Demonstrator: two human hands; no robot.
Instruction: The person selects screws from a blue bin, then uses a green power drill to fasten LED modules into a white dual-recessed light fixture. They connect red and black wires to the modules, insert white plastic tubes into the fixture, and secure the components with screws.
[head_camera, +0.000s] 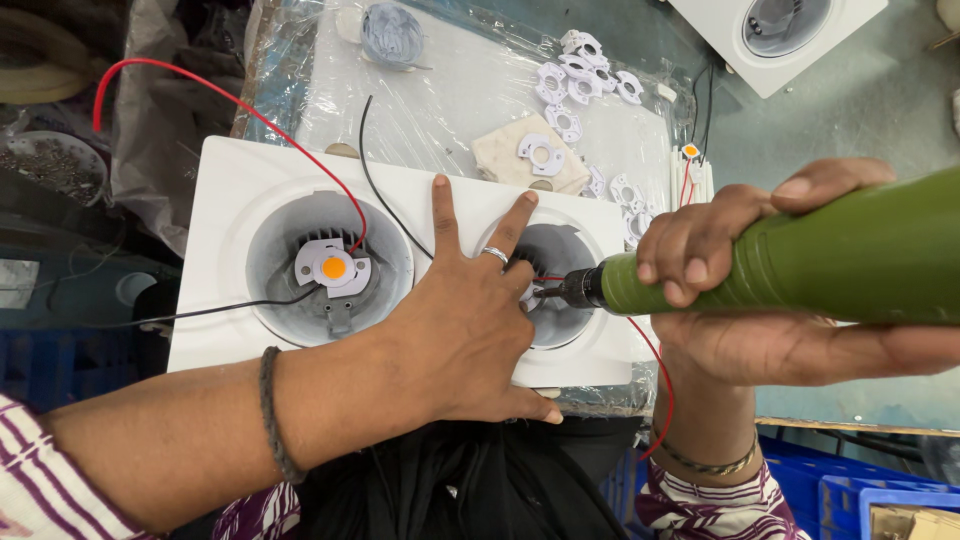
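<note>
White twin-recess light housing (240, 170) — flat rectangular plate w/ two round grey wells, lying face-up on the counter. Left well holds a white holder plate carrying an orange-centred LED chip (333, 267); a red wire (240, 105) and a black wire (230, 310) run to it. Green electric screwdriver (800, 255) — cylindrical body, held roughly horizontal, dark chuck and bit tip inside the right well (560, 290).
</note>
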